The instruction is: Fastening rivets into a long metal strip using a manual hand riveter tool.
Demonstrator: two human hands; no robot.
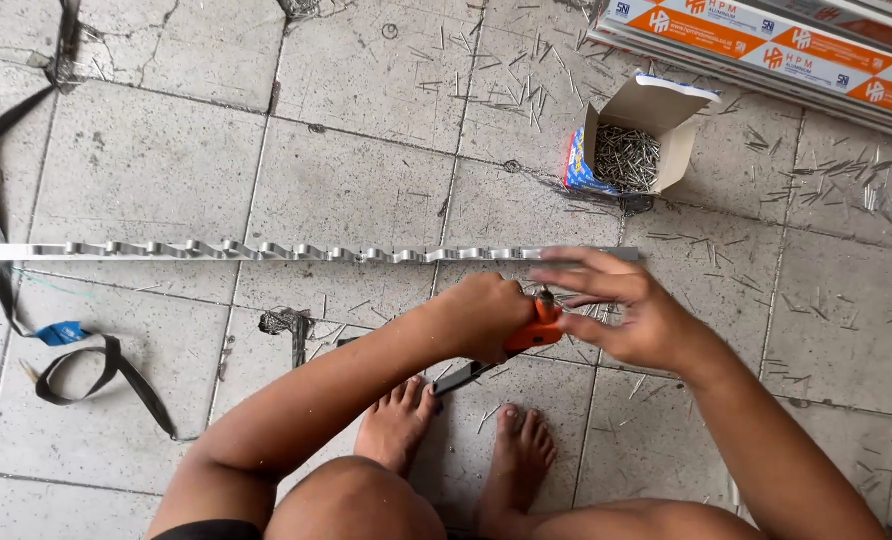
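My left hand [484, 316] is shut on an orange-bodied hand riveter [536, 330], whose dark handle [463, 377] slants down towards my bare feet. My right hand [621, 307] is at the tool's nose with its fingers spread, and its fingertips are blurred. Whether they pinch a rivet cannot be told. A long silver metal strip [266, 251] with a wavy, notched upper edge lies flat on the tiled floor just beyond both hands, and its right end passes behind my right hand.
An open cardboard box [631, 148] full of rivets stands beyond the strip. Loose rivet pins [526, 90] are scattered over the grey tiles. Packed aluminium profiles [766, 50] lie at the top right. A black strap [86, 365] curls on the left.
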